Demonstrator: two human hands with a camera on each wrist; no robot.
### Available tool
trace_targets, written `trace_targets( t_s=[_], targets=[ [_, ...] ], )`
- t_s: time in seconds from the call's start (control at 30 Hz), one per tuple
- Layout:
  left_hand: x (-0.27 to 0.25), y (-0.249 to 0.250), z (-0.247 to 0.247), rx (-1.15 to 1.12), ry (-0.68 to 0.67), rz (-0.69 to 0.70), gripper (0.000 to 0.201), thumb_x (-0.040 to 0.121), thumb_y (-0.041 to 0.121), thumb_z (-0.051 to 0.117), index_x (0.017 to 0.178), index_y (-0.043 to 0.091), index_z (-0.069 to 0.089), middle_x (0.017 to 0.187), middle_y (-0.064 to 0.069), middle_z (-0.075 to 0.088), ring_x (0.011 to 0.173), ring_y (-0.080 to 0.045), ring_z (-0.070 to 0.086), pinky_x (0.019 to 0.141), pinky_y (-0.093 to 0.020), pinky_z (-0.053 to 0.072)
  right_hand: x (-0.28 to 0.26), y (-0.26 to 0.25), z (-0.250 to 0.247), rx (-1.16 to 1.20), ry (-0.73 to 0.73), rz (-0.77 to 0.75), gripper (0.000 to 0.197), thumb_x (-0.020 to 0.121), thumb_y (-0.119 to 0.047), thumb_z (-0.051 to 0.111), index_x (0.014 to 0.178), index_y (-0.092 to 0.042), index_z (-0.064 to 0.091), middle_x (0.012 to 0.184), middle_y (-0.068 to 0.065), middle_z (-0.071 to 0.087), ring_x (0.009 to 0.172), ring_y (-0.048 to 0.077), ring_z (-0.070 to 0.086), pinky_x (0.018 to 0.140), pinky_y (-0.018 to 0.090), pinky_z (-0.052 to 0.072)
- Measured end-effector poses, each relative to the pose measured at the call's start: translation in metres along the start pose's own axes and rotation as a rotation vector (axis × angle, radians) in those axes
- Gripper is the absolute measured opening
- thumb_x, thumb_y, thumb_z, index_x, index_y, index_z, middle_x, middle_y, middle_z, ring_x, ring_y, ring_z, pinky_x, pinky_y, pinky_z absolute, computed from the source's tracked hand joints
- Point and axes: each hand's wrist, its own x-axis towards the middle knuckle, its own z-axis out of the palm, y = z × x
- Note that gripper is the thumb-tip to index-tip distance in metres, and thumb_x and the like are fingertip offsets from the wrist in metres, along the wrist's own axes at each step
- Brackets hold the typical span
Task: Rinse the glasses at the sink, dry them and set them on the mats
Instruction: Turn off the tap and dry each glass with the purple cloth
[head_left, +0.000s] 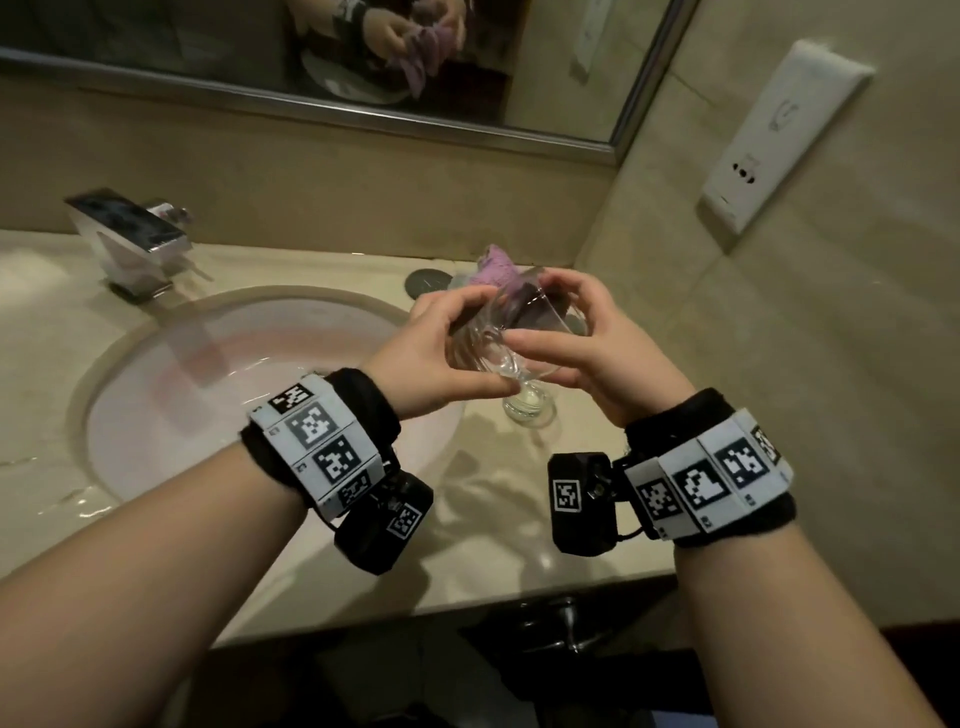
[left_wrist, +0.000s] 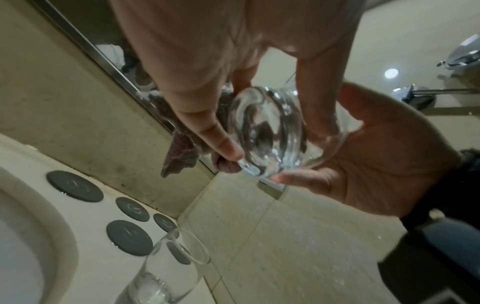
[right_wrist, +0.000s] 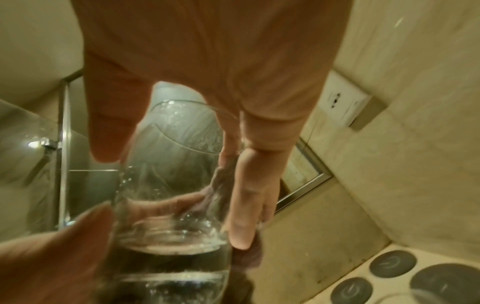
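Both hands, left hand and right hand, are curled round a clear drinking glass held above the tabletop, at about one o'clock from the sink basin, with a purple cloth stuffed into its mouth. Wet, thin-walled and likely slippery, it is best gripped around the thick base, not the rim. Dark round mats lie bare beyond a second glass standing on the tabletop.

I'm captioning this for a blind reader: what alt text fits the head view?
Two hands, left hand and right hand, hold a clear glass stuffed with a purple cloth above a beige counter. A second glass stands beneath; sink and faucet lie left.
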Motion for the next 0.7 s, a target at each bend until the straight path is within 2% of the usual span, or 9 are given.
trace_targets(
  t_s=[0.07, 0.13, 0.2, 0.27, 0.33, 0.47, 0.57, 0.63, 0.7],
  targets=[
    [0.002, 0.003, 0.008, -0.142, 0.017, -0.025, 0.078, 0.045, 0.044, 0.084, 0.114, 0.036, 0.048, 0.134, -0.009, 0.040, 0.120, -0.016, 0.051, 0.103, -0.030, 0.044, -0.005, 0.003, -0.017, -0.069, 0.055, -0.008, 0.064, 0.051, -0.029, 0.087, 0.105, -0.039, 0.055, 0.118, -0.016, 0.055, 0.112, 0.014, 0.059, 0.086, 0.036, 0.054],
    [0.006, 0.002, 0.011, -0.269, 0.119, -0.059, 0.065, 0.047, 0.047, 0.084, 0.104, 0.035, 0.054, 0.131, -0.014, 0.047, 0.117, -0.022, 0.055, 0.101, -0.035, 0.046, -0.009, 0.007, -0.035, -0.142, 0.107, 0.018, 0.065, 0.046, -0.039, 0.088, 0.101, -0.046, 0.054, 0.128, -0.009, 0.051, 0.116, 0.017, 0.056, 0.088, 0.038, 0.053],
    [0.010, 0.000, 0.010, -0.326, 0.223, -0.092, 0.043, 0.063, 0.032, 0.082, 0.095, 0.029, 0.053, 0.119, -0.013, 0.054, 0.107, -0.025, 0.058, 0.094, -0.038, 0.050, -0.011, 0.014, -0.053, -0.201, 0.186, 0.044, 0.066, 0.056, -0.032, 0.089, 0.111, -0.040, 0.052, 0.131, -0.005, 0.043, 0.117, 0.018, 0.053, 0.088, 0.037, 0.053],
    [0.015, -0.005, 0.006, -0.312, 0.303, -0.124, 0.025, 0.082, 0.012, 0.068, 0.087, 0.022, 0.046, 0.102, -0.011, 0.055, 0.085, -0.024, 0.059, 0.079, -0.033, 0.053, -0.008, 0.023, -0.068, -0.366, 0.283, 0.048, 0.073, 0.064, -0.027, 0.085, 0.126, -0.030, 0.046, 0.130, 0.000, 0.041, 0.113, 0.018, 0.052, 0.095, 0.036, 0.048],
    [0.021, -0.011, 0.004, -0.195, 0.347, -0.120, 0.025, 0.089, 0.006, 0.058, 0.082, 0.022, 0.040, 0.089, -0.010, 0.054, 0.072, -0.023, 0.057, 0.068, -0.030, 0.053, -0.001, 0.034, -0.080, -0.551, 0.340, 0.072, 0.080, 0.067, -0.024, 0.084, 0.135, -0.021, 0.041, 0.130, 0.006, 0.039, 0.110, 0.018, 0.049, 0.097, 0.030, 0.042],
    [0.029, -0.020, 0.004, 0.034, 0.279, -0.133, 0.034, 0.090, 0.007, 0.057, 0.077, 0.024, 0.031, 0.076, -0.005, 0.052, 0.061, -0.020, 0.057, 0.061, -0.036, 0.051, 0.018, 0.062, -0.099, -0.762, 0.322, 0.201, 0.083, 0.068, -0.023, 0.084, 0.138, -0.017, 0.039, 0.136, 0.010, 0.038, 0.121, 0.023, 0.047, 0.102, 0.033, 0.038],
    [0.034, -0.024, 0.009, 0.123, 0.254, -0.137, 0.032, 0.088, 0.008, 0.061, 0.095, 0.020, 0.032, 0.091, -0.009, 0.054, 0.061, -0.018, 0.058, 0.052, -0.027, 0.050, 0.034, 0.082, -0.110, -0.860, 0.259, 0.283, 0.087, 0.067, -0.029, 0.084, 0.140, -0.018, 0.038, 0.138, 0.010, 0.041, 0.124, 0.026, 0.046, 0.105, 0.038, 0.039],
    [0.038, -0.026, 0.012, 0.124, 0.249, -0.144, 0.047, 0.086, 0.006, 0.062, 0.121, 0.019, 0.033, 0.108, -0.008, 0.052, 0.065, -0.016, 0.059, 0.050, -0.019, 0.050, 0.044, 0.095, -0.113, -0.861, 0.249, 0.310, 0.089, 0.066, -0.029, 0.085, 0.141, -0.017, 0.037, 0.140, 0.009, 0.042, 0.126, 0.026, 0.045, 0.107, 0.041, 0.039],
    [0.042, -0.028, 0.013, 0.149, 0.231, -0.129, 0.060, 0.085, 0.003, 0.062, 0.135, 0.024, 0.037, 0.119, -0.006, 0.052, 0.074, -0.014, 0.059, 0.051, -0.013, 0.049, 0.054, 0.104, -0.114, -0.862, 0.251, 0.316, 0.091, 0.065, -0.028, 0.085, 0.141, -0.018, 0.036, 0.141, 0.009, 0.042, 0.128, 0.027, 0.043, 0.108, 0.044, 0.038]
  ],
)
